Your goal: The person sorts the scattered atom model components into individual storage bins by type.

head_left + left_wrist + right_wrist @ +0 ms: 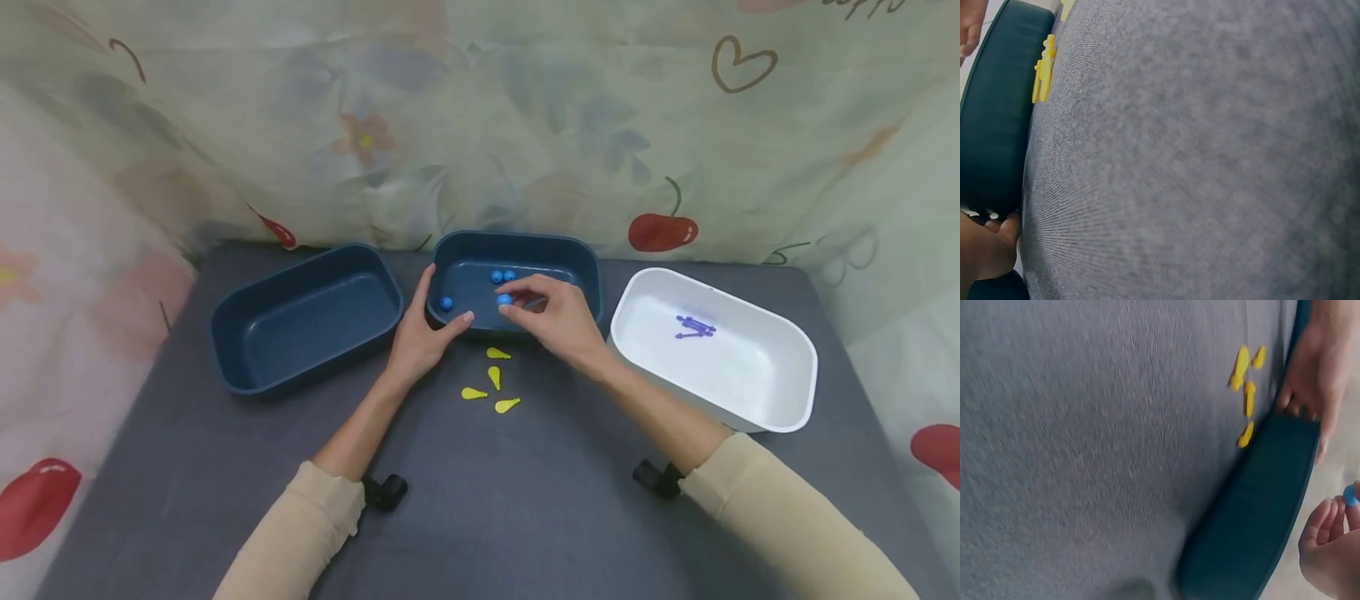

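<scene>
In the head view, my right hand (562,321) pinches a small blue ball (505,299) between thumb and fingers, above the middle dark blue bin (517,250). Gripping that bin's left end is my left hand (418,342), its thumb at the front rim and its fingers along the outside. Two blue balls (502,277) lie together on the bin's floor, and another blue ball (447,303) sits near its left side. The right wrist view also has the pinched ball (1350,495) at its right edge.
Several yellow bulb-shaped pieces (494,377) lie on the grey cloth in front of the middle bin. A second dark blue bin (307,371) stands at left. At right, a white bin (750,383) holds several thin purple pieces (695,327). A printed curtain (487,125) hangs behind.
</scene>
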`<state>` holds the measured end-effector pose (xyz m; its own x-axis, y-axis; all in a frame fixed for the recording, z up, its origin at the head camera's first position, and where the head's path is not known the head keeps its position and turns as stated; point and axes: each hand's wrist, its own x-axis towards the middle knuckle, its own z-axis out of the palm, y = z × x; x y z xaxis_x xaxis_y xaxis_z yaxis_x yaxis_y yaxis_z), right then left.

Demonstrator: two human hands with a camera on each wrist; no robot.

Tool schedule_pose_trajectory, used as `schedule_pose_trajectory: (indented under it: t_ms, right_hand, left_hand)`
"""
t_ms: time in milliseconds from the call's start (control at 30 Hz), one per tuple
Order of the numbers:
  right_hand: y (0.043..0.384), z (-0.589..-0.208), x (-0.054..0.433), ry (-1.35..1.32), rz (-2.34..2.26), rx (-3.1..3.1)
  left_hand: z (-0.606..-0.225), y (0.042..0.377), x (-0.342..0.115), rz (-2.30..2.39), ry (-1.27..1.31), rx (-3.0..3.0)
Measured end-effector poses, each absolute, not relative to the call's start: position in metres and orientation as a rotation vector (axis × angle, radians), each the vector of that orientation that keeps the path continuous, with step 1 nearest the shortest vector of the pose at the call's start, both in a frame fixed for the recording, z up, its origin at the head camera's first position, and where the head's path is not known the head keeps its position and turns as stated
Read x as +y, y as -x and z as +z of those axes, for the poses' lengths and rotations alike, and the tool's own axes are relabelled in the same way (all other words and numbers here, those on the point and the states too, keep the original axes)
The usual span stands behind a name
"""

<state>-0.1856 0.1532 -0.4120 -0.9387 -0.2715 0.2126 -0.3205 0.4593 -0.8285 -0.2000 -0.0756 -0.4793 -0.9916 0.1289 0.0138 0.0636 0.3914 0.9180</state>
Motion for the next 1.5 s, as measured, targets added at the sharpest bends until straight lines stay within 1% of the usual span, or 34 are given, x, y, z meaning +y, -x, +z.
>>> schedule_pose_trajectory:
  t_ms: [233, 700, 900, 1033, 1333, 1500]
  right_hand:
    - [0.203, -0.417, 0.162, -0.398, 1.53, -2.679]
    - [0.223, -0.426, 0.172, -0.137, 1.692, -2.691]
    - [0.229, -0.426, 0.175, -0.089, 1.899, -2.603]
    - [0.235, -0.426, 0.177, -0.06, 1.952, -2.583]
    - [0.245, -0.428, 0.179, -0.006, 1.926, -2.599]
    - [0.25, -0.429, 0.178, 0.079, 1.867, -2.644]
  left_hand:
    - [-0.479, 0.199, -0.074, 1.695, -0.158, 2.558]
    - [-0.478, 0.197, -0.076, 1.689, -0.152, 2.551]
    - [-0.479, 0.197, -0.077, 1.688, -0.148, 2.554]
    - [-0.478, 0.197, -0.077, 1.687, -0.156, 2.558]
    - [-0.476, 0.199, -0.077, 1.679, -0.158, 2.566]
    - [-0.476, 0.2, -0.076, 1.672, -0.155, 2.57]
